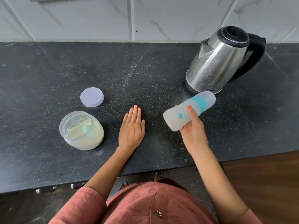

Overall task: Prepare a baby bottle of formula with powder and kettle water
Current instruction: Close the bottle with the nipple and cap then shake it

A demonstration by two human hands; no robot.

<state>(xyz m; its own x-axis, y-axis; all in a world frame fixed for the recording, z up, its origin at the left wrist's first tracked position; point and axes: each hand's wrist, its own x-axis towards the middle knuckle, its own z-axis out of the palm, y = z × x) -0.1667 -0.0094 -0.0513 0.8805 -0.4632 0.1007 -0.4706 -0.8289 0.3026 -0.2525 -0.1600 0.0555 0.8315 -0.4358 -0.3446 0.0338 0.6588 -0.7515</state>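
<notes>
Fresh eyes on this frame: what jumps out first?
The right hand grips a blurred, tilted baby bottle in mid-air, just in front of the steel kettle at back right. The left hand lies flat on the dark counter, beside an open jar of powder at left; its lid sits behind it.

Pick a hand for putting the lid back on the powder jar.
Left, probably. The left hand lies flat and free on the counter, nearer the lid and jar; the right hand holds the bottle over by the kettle.
</notes>
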